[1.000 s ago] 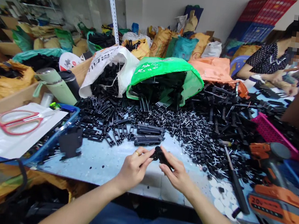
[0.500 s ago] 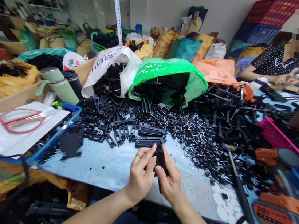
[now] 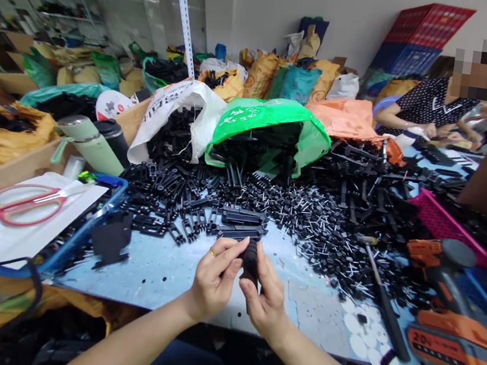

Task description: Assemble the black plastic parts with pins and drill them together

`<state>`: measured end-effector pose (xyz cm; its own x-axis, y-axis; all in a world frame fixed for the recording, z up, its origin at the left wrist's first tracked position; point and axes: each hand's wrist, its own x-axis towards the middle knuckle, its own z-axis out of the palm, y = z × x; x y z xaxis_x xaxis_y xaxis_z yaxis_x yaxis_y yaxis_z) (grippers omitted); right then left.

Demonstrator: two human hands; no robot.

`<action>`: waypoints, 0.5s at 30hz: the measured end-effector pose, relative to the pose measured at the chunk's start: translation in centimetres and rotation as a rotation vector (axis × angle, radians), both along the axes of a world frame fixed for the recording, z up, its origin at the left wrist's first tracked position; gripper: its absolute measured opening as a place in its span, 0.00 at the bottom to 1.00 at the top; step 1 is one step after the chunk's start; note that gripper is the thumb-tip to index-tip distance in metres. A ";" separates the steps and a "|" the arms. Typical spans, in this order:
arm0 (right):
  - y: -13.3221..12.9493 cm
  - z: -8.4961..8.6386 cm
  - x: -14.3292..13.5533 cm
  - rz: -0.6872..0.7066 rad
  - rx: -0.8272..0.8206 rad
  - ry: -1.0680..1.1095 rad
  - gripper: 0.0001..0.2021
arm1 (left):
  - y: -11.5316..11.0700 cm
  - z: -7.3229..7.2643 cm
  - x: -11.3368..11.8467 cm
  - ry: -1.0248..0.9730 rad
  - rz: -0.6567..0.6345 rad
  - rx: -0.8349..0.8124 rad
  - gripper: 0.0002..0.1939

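Between my two hands, over the front of the bench, is a small black plastic part (image 3: 250, 262) with a ridged upper end. My right hand (image 3: 267, 296) wraps its fingers and thumb around the part's right side. My left hand (image 3: 215, 277), a ring on one finger, pinches at its left side; the fingertips hide some of the contact. Just beyond my fingers lie long black plastic pieces (image 3: 241, 230) side by side. Behind and right of them spreads a heap of black-headed metal pins (image 3: 318, 231). Black slotted links (image 3: 174, 197) are piled to the left.
At right lie an orange cordless drill (image 3: 455, 348), a hammer (image 3: 384, 303) and a pink basket (image 3: 440, 223). Red scissors (image 3: 27, 205) rest on white paper at left. A green sack (image 3: 274, 115) of black parts stands behind. A co-worker (image 3: 437, 106) sits at far right.
The black part has turned in my hands, showing its ridged end more and its long lower end less. My hands have shifted slightly left in view as the camera moved.
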<state>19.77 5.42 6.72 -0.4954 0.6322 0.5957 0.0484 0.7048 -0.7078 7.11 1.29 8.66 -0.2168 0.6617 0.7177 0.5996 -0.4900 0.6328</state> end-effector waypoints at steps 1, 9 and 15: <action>-0.1 -0.1 0.0 -0.004 -0.004 0.003 0.30 | 0.1 0.1 -0.3 0.011 -0.047 -0.020 0.20; 1.0 -2.8 0.1 0.061 -0.302 -0.054 0.27 | 0.5 -1.7 -0.7 -0.211 -0.110 -0.352 0.17; 4.7 -3.4 2.2 0.209 -0.231 -0.537 0.22 | -1.1 -7.6 -0.1 -0.305 0.079 -0.808 0.21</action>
<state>21.95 10.15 3.29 -0.8153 0.5723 0.0887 0.3173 0.5695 -0.7583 6.97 0.19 1.05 -0.3898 0.9187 -0.0630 0.3599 0.2150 0.9079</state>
